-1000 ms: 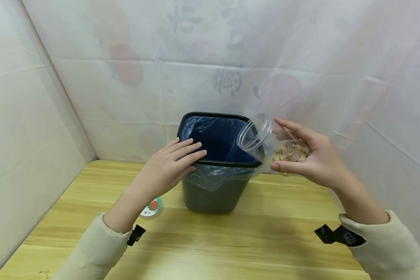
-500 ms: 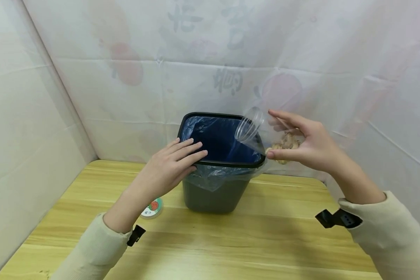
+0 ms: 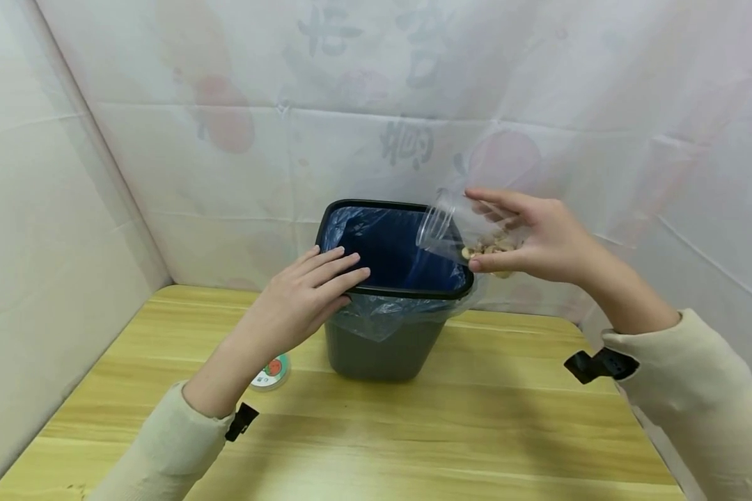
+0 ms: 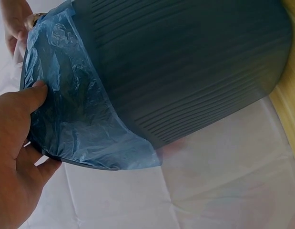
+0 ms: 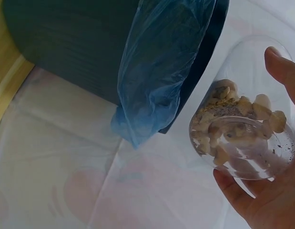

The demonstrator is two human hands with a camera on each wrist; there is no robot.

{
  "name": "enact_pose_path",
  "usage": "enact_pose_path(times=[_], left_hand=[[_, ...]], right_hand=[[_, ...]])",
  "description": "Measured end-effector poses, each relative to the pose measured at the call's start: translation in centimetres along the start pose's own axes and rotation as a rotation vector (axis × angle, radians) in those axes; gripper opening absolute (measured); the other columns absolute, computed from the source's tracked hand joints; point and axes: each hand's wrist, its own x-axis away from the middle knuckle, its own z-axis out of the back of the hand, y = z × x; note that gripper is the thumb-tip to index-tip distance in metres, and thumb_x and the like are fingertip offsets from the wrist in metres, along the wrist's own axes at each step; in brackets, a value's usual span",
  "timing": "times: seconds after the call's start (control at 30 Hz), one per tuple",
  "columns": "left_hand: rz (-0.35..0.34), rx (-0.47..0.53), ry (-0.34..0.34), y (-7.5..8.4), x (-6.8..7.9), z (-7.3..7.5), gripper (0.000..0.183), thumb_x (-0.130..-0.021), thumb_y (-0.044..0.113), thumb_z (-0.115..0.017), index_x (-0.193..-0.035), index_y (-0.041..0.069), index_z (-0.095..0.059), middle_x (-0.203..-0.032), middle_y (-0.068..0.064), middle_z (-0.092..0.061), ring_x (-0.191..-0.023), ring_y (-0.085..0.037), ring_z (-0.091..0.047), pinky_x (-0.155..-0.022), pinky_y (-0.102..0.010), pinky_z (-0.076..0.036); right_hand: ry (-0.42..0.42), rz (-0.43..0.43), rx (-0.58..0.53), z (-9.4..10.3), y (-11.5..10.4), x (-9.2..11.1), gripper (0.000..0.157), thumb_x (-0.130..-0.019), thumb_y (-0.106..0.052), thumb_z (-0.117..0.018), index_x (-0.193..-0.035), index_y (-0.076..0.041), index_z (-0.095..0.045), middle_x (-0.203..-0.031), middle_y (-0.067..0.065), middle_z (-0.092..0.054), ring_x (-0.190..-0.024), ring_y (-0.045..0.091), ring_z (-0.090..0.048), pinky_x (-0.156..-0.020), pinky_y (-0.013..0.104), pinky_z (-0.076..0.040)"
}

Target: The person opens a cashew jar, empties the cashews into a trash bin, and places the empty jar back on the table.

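My right hand (image 3: 548, 240) grips a clear plastic jar (image 3: 443, 226), tipped on its side with its mouth over the right edge of a grey trash bin (image 3: 379, 358). Cashew nuts (image 5: 223, 131) and dark crumbs lie in the lower part of the jar, near its base. My left hand (image 3: 303, 289) holds the bin's front-left rim. Its thumb (image 4: 35, 98) presses on the outside while the fingers reach over the black edge. A translucent bluish bag (image 4: 76, 109) lines the bin and folds down over its rim.
A round lid (image 3: 271, 372) with a red and green print lies on the wooden table (image 3: 363, 445), left of the bin and partly behind the left forearm. Printed white cloth (image 3: 225, 160) stands behind the table and at both sides.
My right hand has lifted and moved left, tilting the jar further so its base rises and the nuts shift toward its mouth. The left hand and bin stay put.
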Motion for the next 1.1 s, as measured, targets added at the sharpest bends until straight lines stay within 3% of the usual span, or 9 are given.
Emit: enact_pose_path(times=[0.4, 0.63, 0.83, 1.1], left_hand=[[0.011, -0.003, -0.003, 0.5, 0.3, -0.2, 0.056, -0.089, 0.014, -0.076, -0.142, 0.014, -0.057, -0.147, -0.01, -0.053, -0.141, -0.031, -0.043, -0.114, -0.051, -0.036], [0.009, -0.008, 0.004, 0.4, -0.1, 0.0, 0.056, -0.089, 0.014, -0.076, -0.142, 0.014, -0.057, -0.148, -0.01, -0.053, -0.143, -0.029, -0.041, -0.114, -0.051, -0.036], [0.011, -0.009, -0.01, 0.2, -0.1, -0.1, 0.055, -0.09, 0.015, -0.075, -0.142, 0.015, -0.056, -0.148, -0.01, -0.052, -0.143, -0.03, -0.041, -0.114, -0.051, -0.036], [0.026, -0.002, -0.023, 0.3, 0.2, -0.1, 0.056, -0.09, 0.016, -0.075, -0.142, 0.015, -0.056, -0.148, -0.009, -0.053, -0.144, -0.029, -0.04, -0.114, -0.05, -0.035]], right_hand=[[-0.081, 0.052, 0.119, 0.2, 0.1, -1.8, 0.088, -0.075, -0.043, -0.087, -0.151, -0.037, -0.042, -0.144, 0.009, -0.057, -0.129, 0.033, -0.055, -0.101, 0.059, -0.044], [-0.111, 0.071, 0.168, 0.8, -0.5, -3.6, 0.09, -0.075, -0.04, -0.088, -0.151, -0.034, -0.042, -0.144, 0.007, -0.056, -0.128, 0.031, -0.055, -0.102, 0.06, -0.043], [-0.163, 0.077, 0.215, 0.8, -0.7, -4.7, 0.09, -0.075, -0.044, -0.086, -0.152, -0.032, -0.041, -0.149, 0.002, -0.051, -0.129, 0.032, -0.053, -0.099, 0.057, -0.044], [-0.209, 0.059, 0.283, 0.8, -0.5, -5.8, 0.092, -0.076, -0.046, -0.085, -0.154, -0.029, -0.039, -0.15, 0.007, -0.05, -0.13, 0.032, -0.052, -0.101, 0.057, -0.043]])
